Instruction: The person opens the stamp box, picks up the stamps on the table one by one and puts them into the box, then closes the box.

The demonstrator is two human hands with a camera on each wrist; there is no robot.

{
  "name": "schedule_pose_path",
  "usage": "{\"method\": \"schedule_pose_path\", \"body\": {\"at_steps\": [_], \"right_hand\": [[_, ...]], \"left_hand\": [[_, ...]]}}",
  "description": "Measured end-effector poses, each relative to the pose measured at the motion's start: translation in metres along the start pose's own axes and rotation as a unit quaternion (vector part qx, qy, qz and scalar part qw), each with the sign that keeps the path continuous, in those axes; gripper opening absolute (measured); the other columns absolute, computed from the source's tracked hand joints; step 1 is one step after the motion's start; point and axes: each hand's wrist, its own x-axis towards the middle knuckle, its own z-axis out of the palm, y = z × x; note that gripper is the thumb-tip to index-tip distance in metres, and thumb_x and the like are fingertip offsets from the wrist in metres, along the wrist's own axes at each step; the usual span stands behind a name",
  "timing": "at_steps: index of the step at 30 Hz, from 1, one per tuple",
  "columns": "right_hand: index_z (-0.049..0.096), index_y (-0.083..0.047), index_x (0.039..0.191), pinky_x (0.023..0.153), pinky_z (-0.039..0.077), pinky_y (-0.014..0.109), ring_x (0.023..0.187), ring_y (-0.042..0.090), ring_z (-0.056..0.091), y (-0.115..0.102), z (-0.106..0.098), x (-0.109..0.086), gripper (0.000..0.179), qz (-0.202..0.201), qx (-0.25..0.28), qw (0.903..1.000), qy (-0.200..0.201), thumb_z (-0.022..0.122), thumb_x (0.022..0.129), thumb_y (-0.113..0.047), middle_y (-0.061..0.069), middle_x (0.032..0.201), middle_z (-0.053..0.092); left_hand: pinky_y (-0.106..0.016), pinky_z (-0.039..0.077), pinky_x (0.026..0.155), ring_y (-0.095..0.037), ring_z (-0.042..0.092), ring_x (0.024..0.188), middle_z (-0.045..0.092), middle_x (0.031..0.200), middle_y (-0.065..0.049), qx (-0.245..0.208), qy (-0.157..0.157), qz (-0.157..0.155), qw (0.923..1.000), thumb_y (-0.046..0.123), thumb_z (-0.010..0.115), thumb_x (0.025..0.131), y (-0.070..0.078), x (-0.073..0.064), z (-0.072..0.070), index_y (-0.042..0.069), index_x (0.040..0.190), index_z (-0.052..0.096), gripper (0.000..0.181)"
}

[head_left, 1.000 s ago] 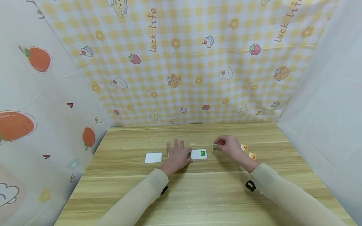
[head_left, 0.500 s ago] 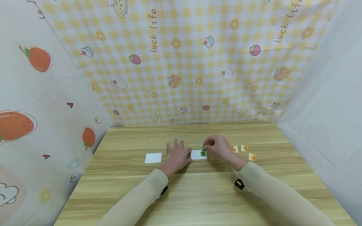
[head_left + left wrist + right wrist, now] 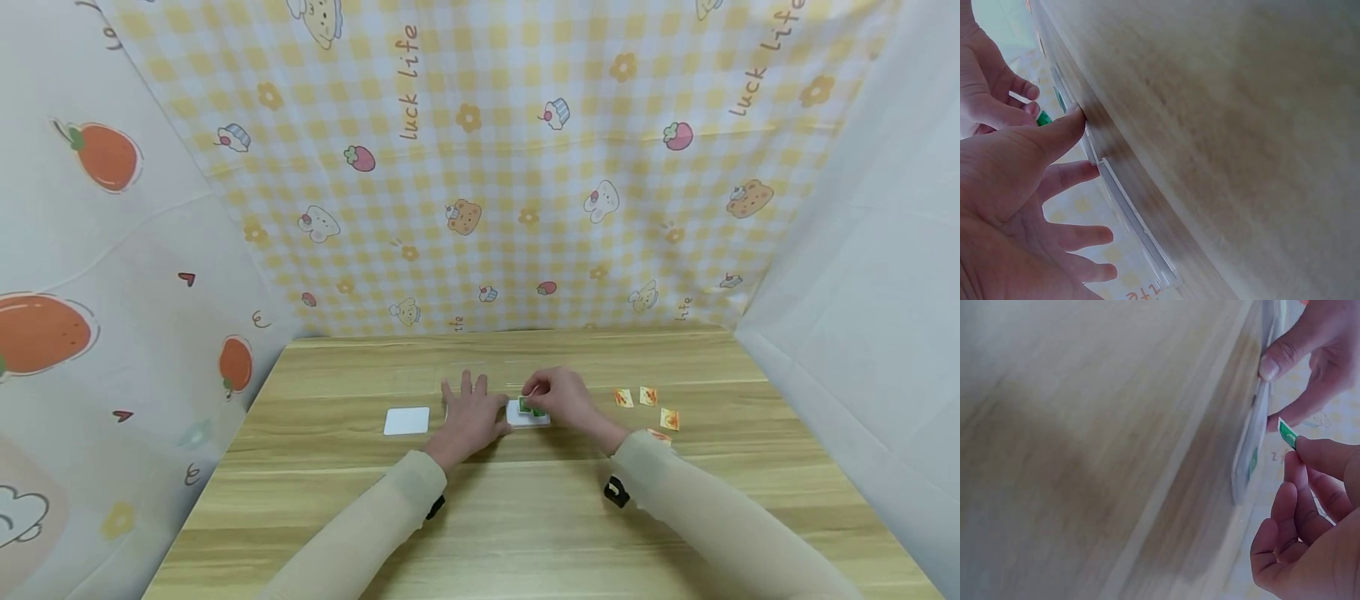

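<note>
My right hand pinches a small green-printed square between thumb and index finger, just above a flat white rectangular piece. Another green square lies on the right part of that piece, partly hidden in the head view. With fingers spread, my left hand rests over a middle piece that it mostly covers. Its thumb and index finger touch the left edge of the white piece under the right hand. Further left lies a plain white rectangle.
Several small orange-printed squares lie to the right, one partly behind the right sleeve. Faint transparent pieces lie behind the white ones. A patterned cloth hangs at the back edge of the wooden table.
My right hand has moved left with the green square, from beside the white piece to above it. More orange squares have come into view behind it. My left hand has stayed put.
</note>
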Motion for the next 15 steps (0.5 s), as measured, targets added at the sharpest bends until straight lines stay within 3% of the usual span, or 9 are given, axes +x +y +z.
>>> {"method": "schedule_pose_path", "body": {"at_steps": [9,15], "right_hand": [[0.074,-0.015,0.083,0.061,0.05,0.029,0.068,0.011,0.06,0.002,0.012,0.006,0.011,-0.011,-0.022,0.9996,-0.015,0.08,0.082,-0.006,-0.006,0.073,0.066],[0.073,-0.018,0.078,0.063,0.049,0.029,0.068,0.009,0.059,0.004,0.018,0.008,0.015,-0.02,-0.059,0.9981,-0.001,0.081,0.079,-0.005,-0.01,0.071,0.065]], "left_hand": [[-0.081,0.017,0.102,-0.053,0.02,0.144,0.041,0.152,-0.021,0.0,0.004,-0.002,1.0,0.057,0.07,0.089,-0.001,-0.002,-0.001,0.03,0.138,0.063,0.057],[-0.081,0.018,0.102,-0.053,0.021,0.144,0.041,0.152,-0.021,0.002,0.003,0.002,1.0,0.058,0.069,0.089,-0.002,-0.002,-0.002,0.03,0.138,0.063,0.057]]}}
